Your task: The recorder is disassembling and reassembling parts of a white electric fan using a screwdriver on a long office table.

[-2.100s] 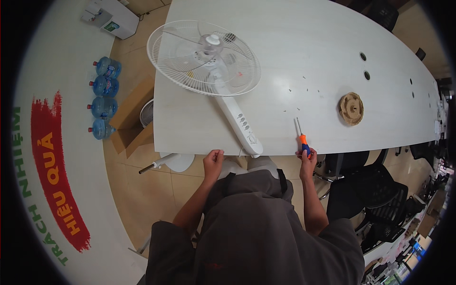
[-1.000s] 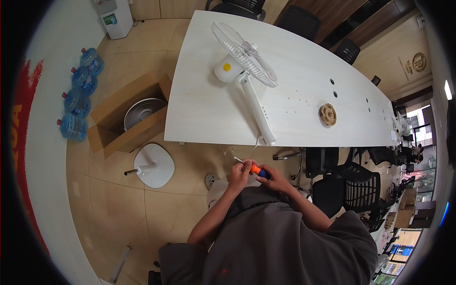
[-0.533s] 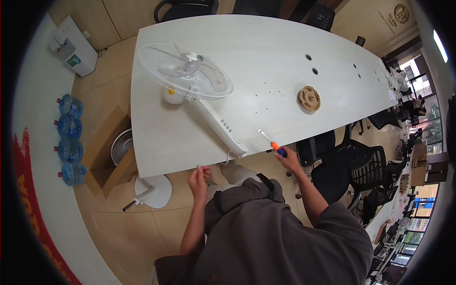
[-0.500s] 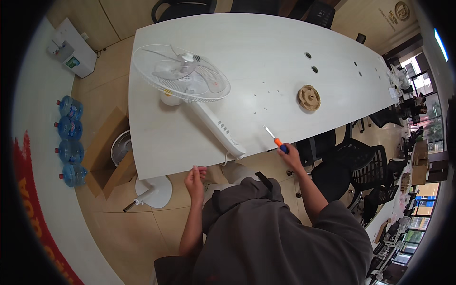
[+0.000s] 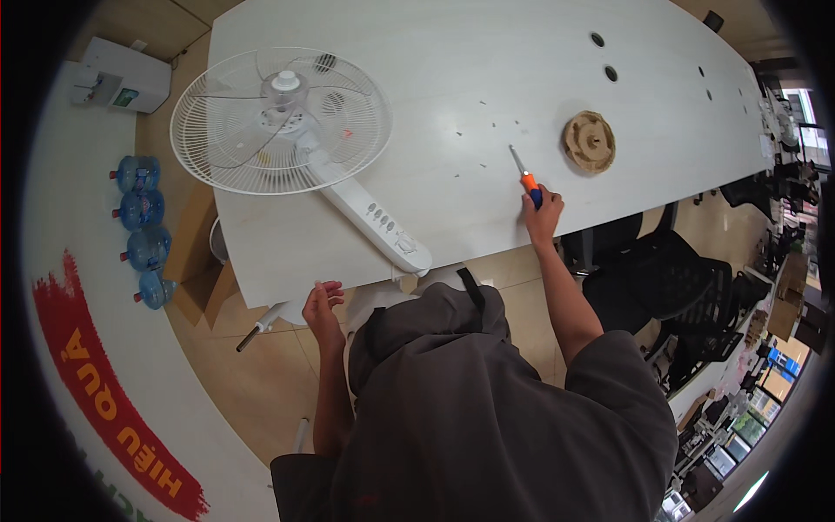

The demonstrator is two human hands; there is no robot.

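My right hand [image 5: 544, 213] is wrapped round a screwdriver [image 5: 530, 184] with an orange and blue handle. Its metal shaft points away from me over the white table, close to several small screws [image 5: 484, 165] scattered there; whether the tip touches the tabletop I cannot tell. My left hand [image 5: 323, 306] hovers at the table's near edge, fingers loosely bent and apart, with nothing visible in it. Between the hands and farther left lies a white electric fan [image 5: 365, 213], its round wire guard at the far end and its button panel column reaching the near edge.
A brown moulded-pulp disc [image 5: 590, 142] sits on the table [image 5: 452, 52] right of the screws. Left of the table stand an open cardboard box [image 5: 193, 261], a fan base with a pole [image 5: 252, 335] and blue water bottles [image 5: 143, 209]. Black chairs [image 5: 670, 278] line the right side.
My right hand has carried the screwdriver forward over the table, nearer the screws and the pulp disc. My left hand's fingers have spread a little. The whole view has shifted.
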